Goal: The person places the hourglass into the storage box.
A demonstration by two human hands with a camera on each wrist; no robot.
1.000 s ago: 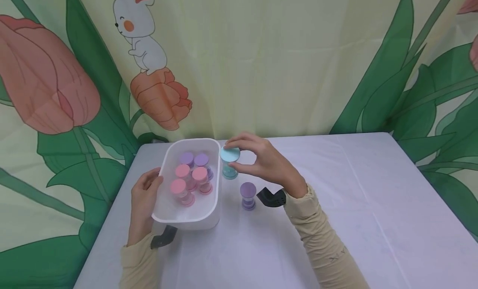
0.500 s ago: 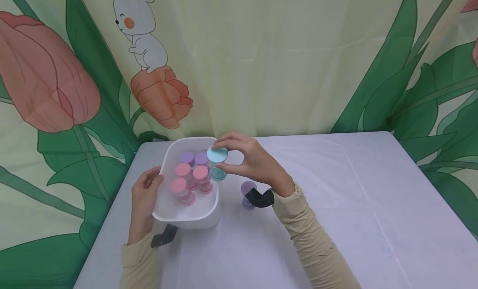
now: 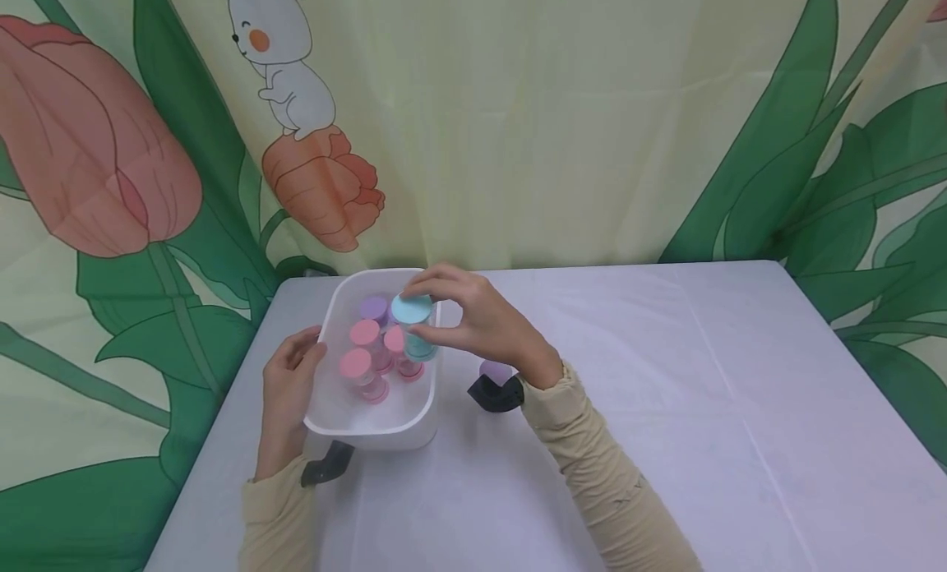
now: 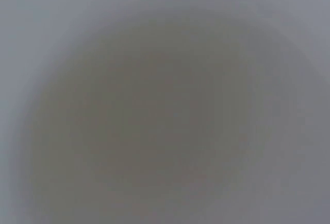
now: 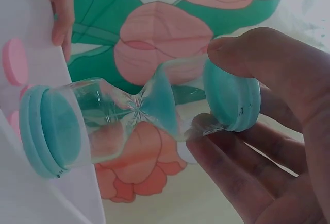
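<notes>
My right hand (image 3: 481,317) pinches a teal hourglass (image 3: 411,311) by its upper cap, over the right side of a white plastic bin (image 3: 334,409). In the right wrist view, the thumb and fingers of that hand hold one teal cap, and teal sand shows in the clear glass. Several hourglasses stand inside the bin: pink hourglasses (image 3: 358,362) towards the middle and a purple hourglass (image 3: 374,309) behind them. At the bin's left rim, my left hand (image 3: 284,399) grips the wall. The left wrist view is a grey blur.
Another purple hourglass (image 3: 496,371) stands on the white-covered table (image 3: 666,391) right of the bin, partly hidden by the black wrist strap (image 3: 496,394). A curtain (image 3: 533,145) printed with tulips and a rabbit hangs behind the table.
My right hand has moved left with the teal hourglass, from beside the bin to over its right part, now covering one of the purple hourglasses. The left hand has stayed at the rim.
</notes>
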